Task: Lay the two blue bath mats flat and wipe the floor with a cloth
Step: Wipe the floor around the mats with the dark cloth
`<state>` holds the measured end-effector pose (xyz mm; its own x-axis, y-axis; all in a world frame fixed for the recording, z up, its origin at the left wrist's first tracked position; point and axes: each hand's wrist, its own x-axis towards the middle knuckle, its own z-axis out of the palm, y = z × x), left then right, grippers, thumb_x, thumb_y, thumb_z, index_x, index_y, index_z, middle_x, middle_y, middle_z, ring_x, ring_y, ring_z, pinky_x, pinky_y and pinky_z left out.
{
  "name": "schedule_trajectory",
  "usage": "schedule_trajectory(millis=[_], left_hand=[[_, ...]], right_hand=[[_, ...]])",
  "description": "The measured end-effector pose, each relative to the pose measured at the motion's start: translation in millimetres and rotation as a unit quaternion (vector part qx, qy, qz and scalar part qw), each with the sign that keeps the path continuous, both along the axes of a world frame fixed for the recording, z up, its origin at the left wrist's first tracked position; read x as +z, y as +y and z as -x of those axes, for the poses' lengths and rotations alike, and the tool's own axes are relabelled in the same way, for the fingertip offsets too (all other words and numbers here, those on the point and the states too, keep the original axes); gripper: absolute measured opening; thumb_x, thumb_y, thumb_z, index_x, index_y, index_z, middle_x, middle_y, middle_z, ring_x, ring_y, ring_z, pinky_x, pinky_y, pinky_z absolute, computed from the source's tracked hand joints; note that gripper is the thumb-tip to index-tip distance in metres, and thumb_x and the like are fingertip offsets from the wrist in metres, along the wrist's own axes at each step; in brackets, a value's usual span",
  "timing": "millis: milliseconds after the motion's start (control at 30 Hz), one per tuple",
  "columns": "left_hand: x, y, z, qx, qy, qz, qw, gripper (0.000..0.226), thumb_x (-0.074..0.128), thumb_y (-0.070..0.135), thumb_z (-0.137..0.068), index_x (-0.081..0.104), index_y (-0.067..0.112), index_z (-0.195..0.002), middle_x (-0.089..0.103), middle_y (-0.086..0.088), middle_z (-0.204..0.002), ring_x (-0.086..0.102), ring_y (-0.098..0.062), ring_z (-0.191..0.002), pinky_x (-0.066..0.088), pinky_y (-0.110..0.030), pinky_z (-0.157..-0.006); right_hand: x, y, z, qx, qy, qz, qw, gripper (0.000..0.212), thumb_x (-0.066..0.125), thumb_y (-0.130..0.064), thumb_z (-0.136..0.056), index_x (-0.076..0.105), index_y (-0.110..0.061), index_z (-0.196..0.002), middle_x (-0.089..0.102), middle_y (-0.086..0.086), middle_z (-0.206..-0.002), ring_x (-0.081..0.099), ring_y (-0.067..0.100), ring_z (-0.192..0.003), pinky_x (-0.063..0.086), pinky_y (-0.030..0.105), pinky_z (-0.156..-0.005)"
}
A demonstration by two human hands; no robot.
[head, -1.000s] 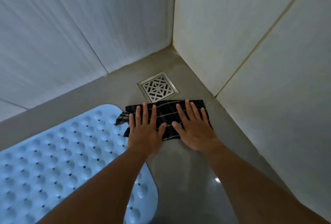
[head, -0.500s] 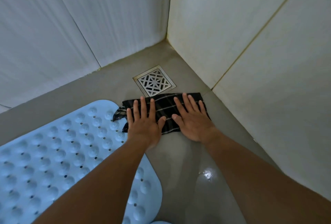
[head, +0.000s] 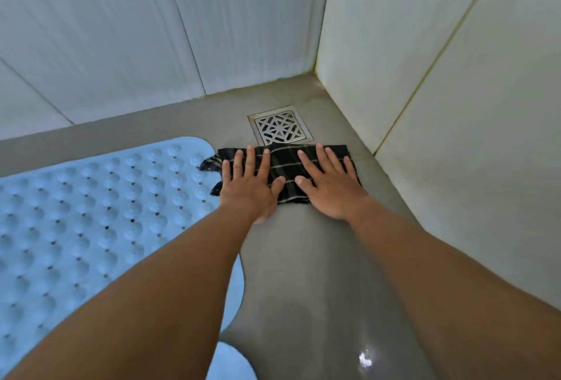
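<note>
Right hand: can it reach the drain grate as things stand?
Probably yes. The right hand lies flat on the cloth; the drain grate sits just beyond it, uncovered, with nothing standing between.

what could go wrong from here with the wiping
1. The cloth has its far edge right at the drain; pushed further, it may catch there.
2. Its left end seems to overlap the mat; a sideways wipe could ruck that edge.
3. The floor glints wet nearer the person, so the left hand and right hand, pressing flat, might slip.
</note>
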<state>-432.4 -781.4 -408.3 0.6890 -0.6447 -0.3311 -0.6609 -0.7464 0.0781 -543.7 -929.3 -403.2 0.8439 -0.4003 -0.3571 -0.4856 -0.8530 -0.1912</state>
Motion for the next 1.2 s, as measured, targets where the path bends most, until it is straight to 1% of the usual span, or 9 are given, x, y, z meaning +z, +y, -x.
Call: schedule_trajectory(millis=[133, 233, 600, 767, 933, 1067, 1200], left_hand=[[2, -1, 25, 0.052, -0.004, 0.000, 0.999, 0.070, 0.007, 0.059, -0.102, -0.020, 0.026, -0.157, -0.024, -0.007, -0.165, -0.021, -0.028, -0.152, -0.014, -0.052, -0.122], [4, 0, 39, 0.071, -0.007, -0.006, 0.997, 0.070, 0.006, 0.059, -0.102, -0.020, 0.026, -0.157, -0.024, -0.007, -0.165, -0.021, -0.028, -0.152, -0.013, -0.052, -0.122], [5, 2, 79, 0.079, -0.022, 0.003, 0.997, 0.071, 0.005, 0.060, -0.101, -0.019, 0.023, -0.157, -0.022, -0.009, -0.166, -0.020, -0.030, -0.153, -0.013, -0.052, -0.122], [2, 13, 114, 0.088, -0.005, 0.015, 0.996, 0.070, 0.005, 0.060, -0.102, -0.020, 0.024, -0.157, -0.025, -0.009, -0.165, -0.024, -0.030, -0.151, -0.015, -0.051, -0.122], [4, 22, 149, 0.113, 0.007, 0.027, 0.993, 0.070, 0.005, 0.059, -0.102, -0.021, 0.024, -0.156, -0.027, -0.009, -0.164, -0.026, -0.030, -0.150, -0.016, -0.052, -0.121], [5, 29, 180, 0.128, 0.018, 0.010, 0.992, 0.070, 0.002, 0.061, -0.100, -0.023, 0.026, -0.155, -0.029, -0.008, -0.163, -0.030, -0.033, -0.149, -0.018, -0.055, -0.120], [7, 32, 177, 0.126, 0.002, 0.007, 0.992, 0.071, 0.001, 0.066, -0.098, -0.023, 0.032, -0.155, -0.027, -0.005, -0.164, -0.031, -0.036, -0.148, -0.021, -0.060, -0.115]], right_hand=[[2, -4, 8, 0.021, -0.009, -0.002, 1.000, 0.060, 0.012, -0.060, -0.103, -0.011, -0.044, -0.157, -0.022, -0.001, -0.166, -0.021, 0.016, -0.152, -0.013, 0.046, -0.122], [4, -6, 17, 0.038, -0.005, -0.004, 0.999, 0.060, 0.014, -0.060, -0.103, -0.009, -0.045, -0.157, -0.021, -0.002, -0.166, -0.020, 0.015, -0.152, -0.013, 0.047, -0.122], [0, -13, 48, 0.069, -0.007, 0.019, 0.997, 0.060, 0.012, -0.061, -0.103, -0.011, -0.046, -0.156, -0.021, -0.001, -0.166, -0.020, 0.017, -0.152, -0.012, 0.048, -0.123], [-2, -8, 79, 0.091, -0.002, 0.023, 0.996, 0.056, 0.009, -0.062, -0.102, -0.016, -0.054, -0.151, -0.024, -0.001, -0.165, -0.024, 0.018, -0.151, -0.012, 0.049, -0.122], [0, -3, 105, 0.105, 0.000, 0.018, 0.994, 0.054, 0.009, -0.061, -0.102, -0.016, -0.056, -0.150, -0.026, -0.002, -0.164, -0.026, 0.016, -0.150, -0.013, 0.049, -0.122], [1, 5, 129, 0.113, 0.015, 0.013, 0.993, 0.055, 0.008, -0.061, -0.102, -0.018, -0.056, -0.150, -0.029, -0.002, -0.163, -0.029, 0.016, -0.149, -0.014, 0.049, -0.122], [2, 11, 133, 0.099, 0.009, 0.019, 0.995, 0.055, 0.008, -0.061, -0.102, -0.019, -0.055, -0.149, -0.029, -0.001, -0.163, -0.029, 0.017, -0.149, -0.014, 0.051, -0.122]])
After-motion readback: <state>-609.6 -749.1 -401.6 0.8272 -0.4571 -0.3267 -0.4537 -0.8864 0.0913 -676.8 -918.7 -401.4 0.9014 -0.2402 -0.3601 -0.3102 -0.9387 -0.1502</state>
